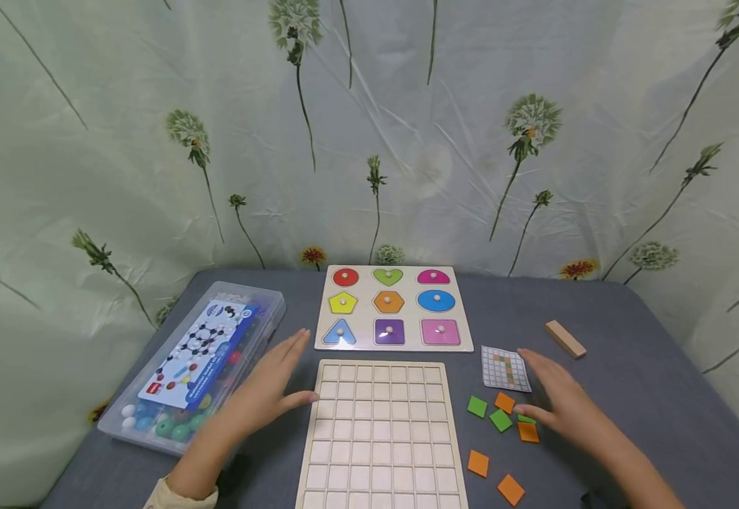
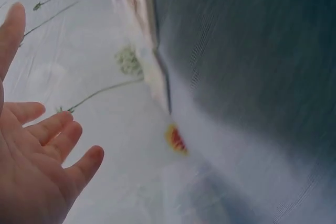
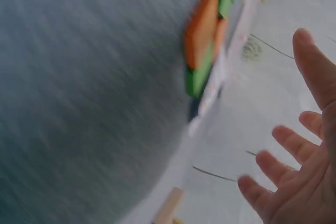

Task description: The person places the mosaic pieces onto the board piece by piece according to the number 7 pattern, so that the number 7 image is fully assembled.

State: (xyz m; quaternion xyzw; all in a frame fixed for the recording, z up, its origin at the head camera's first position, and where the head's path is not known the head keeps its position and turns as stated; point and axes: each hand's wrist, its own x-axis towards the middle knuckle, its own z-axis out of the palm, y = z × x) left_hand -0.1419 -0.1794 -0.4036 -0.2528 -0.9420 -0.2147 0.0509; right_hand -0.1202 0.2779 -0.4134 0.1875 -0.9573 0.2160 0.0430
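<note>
The right hand (image 1: 563, 410), fingers spread and holding nothing, hovers just right of the green and orange tiles (image 1: 501, 420), while the open left hand (image 1: 268, 392) rests left of the grid board (image 1: 379, 438).

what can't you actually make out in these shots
- Head view: the print on the pattern card is too small to read; the right hand covers part of a green tile.
- Head view: the grid board is cut off by the bottom edge.
- Head view: the box label text is too small.
- Right wrist view: motion blur smears the orange tile.
- Left wrist view: blur; only the left hand is clear.
</note>
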